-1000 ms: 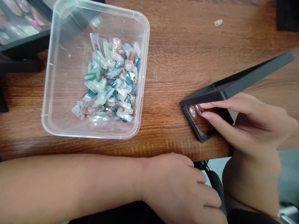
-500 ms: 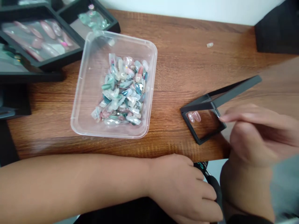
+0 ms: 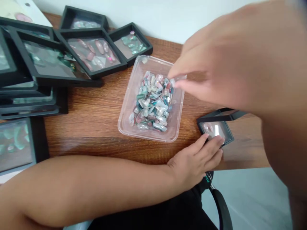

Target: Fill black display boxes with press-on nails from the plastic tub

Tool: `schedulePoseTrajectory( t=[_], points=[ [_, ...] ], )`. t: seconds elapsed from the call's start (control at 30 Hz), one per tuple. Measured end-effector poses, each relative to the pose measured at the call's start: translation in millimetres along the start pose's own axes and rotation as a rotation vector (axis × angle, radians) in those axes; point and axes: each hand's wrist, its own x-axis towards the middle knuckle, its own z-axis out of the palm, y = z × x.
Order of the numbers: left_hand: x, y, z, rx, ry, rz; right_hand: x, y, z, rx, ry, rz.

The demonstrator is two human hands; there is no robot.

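My left hand (image 3: 196, 156) holds the near corner of a small black display frame (image 3: 227, 132), its fingertips over the clear film. The frame stands open with its lid raised, and a pale pink press-on nail (image 3: 207, 128) shows inside it. Blurred by motion, my right hand (image 3: 211, 67) reaches over the right side of a clear plastic tub (image 3: 127, 108). Thumb and forefinger form a pinch around a pale press-on nail (image 3: 172, 82) at the heap's edge. Many mixed press-on nails (image 3: 153, 102) in green, pink, blue and clear tones fill the tub's middle.
More black display frames (image 3: 96, 68) with nails under film are spread and stacked on the left. A pale card (image 3: 35, 14) lies at the far left. The wooden table (image 3: 91, 127) meets a white wall (image 3: 155, 19); a chair armrest (image 3: 223, 207) is below the near edge.
My right hand has gone from the open display frame up and left to the tub. My left hand has moved up from below the table edge onto the frame. The view has shifted left.
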Motion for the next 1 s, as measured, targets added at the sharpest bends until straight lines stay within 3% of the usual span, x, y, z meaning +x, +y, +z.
schedulePoseTrajectory(
  t=[0.07, 0.1, 0.2, 0.3, 0.53, 0.8, 1.0],
  points=[
    [0.5, 2.8, -2.6, 0.043, -0.053, -0.003, 29.0, -16.1, 7.5, -0.333, -0.292, -0.196],
    [0.8, 4.2, -4.6, 0.079, -0.093, -0.003, 37.4, -21.2, 12.6, -0.389, -0.309, -0.262],
    [2.6, 7.4, -11.6, 0.220, -0.215, 0.024, 43.9, -22.4, 27.8, -0.446, -0.232, -0.324],
    [5.5, 6.5, -15.9, 0.281, -0.259, 0.071, 40.5, -13.0, 37.8, -0.421, -0.174, -0.350],
    [9.5, -0.8, -18.4, 0.256, -0.338, 0.193, 46.2, -2.0, 54.4, -0.357, -0.234, -0.234],
    [11.4, 1.3, -16.7, 0.207, -0.360, 0.161, 32.1, 24.3, 40.8, -0.062, -0.115, -0.371],
    [10.9, 2.2, -16.8, 0.245, -0.384, 0.161, 17.9, 15.6, 19.8, 0.197, -0.228, -0.227]
  ],
)
